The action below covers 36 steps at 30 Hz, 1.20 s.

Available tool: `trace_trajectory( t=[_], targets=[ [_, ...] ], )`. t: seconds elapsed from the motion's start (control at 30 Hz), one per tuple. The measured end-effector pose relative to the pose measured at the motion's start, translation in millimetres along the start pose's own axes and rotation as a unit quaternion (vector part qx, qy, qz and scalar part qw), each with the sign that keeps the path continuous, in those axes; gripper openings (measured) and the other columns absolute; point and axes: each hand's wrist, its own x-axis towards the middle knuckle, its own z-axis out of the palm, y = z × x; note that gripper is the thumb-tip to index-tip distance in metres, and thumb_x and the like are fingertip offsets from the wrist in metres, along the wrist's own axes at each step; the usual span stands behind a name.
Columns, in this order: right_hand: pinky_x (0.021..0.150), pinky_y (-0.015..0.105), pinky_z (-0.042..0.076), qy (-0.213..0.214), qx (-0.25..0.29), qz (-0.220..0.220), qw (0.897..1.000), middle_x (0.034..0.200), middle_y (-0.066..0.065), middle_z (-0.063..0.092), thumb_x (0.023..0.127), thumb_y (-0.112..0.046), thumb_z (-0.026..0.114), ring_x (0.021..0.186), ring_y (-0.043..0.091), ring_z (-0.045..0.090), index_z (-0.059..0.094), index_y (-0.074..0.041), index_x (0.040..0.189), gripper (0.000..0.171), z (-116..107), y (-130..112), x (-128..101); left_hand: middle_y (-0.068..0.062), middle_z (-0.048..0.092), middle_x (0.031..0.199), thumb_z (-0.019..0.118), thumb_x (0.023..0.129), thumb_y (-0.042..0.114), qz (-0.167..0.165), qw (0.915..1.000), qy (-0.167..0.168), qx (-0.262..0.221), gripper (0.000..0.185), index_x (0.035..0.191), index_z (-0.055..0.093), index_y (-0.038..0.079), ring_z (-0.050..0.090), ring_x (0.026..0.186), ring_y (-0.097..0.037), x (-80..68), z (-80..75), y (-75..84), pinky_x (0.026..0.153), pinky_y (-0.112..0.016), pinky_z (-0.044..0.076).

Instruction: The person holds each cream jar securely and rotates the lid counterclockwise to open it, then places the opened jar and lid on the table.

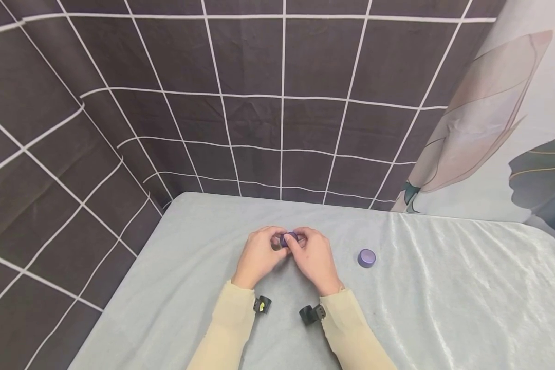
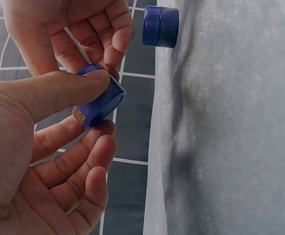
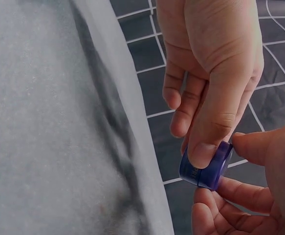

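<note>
Your left hand (image 1: 260,255) and right hand (image 1: 312,257) are both pinching a small purple jar (image 1: 289,239) above the grey cloth (image 1: 444,288), left of the purple lid (image 1: 366,258). You are probably inspecting it; capping calls for reaching right.

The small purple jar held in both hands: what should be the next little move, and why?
Probably twist the purple jar apart. The left hand and the right hand both pinch it above the table, thumbs on its rim. A second purple jar stands apart on the cloth, untouched.
</note>
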Motion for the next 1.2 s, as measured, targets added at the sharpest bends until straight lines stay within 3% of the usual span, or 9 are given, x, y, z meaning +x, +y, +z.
trace_trajectory(
  t=[0.4,1.2],
  targets=[
    [0.069,0.036,0.058,-0.026,0.016,0.022,0.999,0.082,0.008,0.075,0.090,-0.022,0.073,0.072,0.014,0.072,0.073,0.002,0.101,0.026,0.0,-0.9,-0.2,-0.001,0.071,0.099,0.087,0.075,0.012,0.026,0.9996,0.007,0.011,0.035,0.107,0.074,0.010,0.065,0.082,-0.013,-2.1,-0.5,-0.8,0.075,-0.030,0.053],
    [0.070,0.036,0.058,-0.026,0.015,0.024,0.999,0.083,0.004,0.076,0.091,-0.026,0.071,0.072,0.012,0.072,0.074,-0.002,0.103,0.027,-4.2,-1.6,1.2,0.002,0.070,0.096,0.090,0.072,0.012,0.048,0.9981,0.027,0.026,0.036,0.104,0.074,0.011,0.065,0.086,-0.014,-1.0,3.5,1.4,0.080,-0.032,0.053]
  ],
)
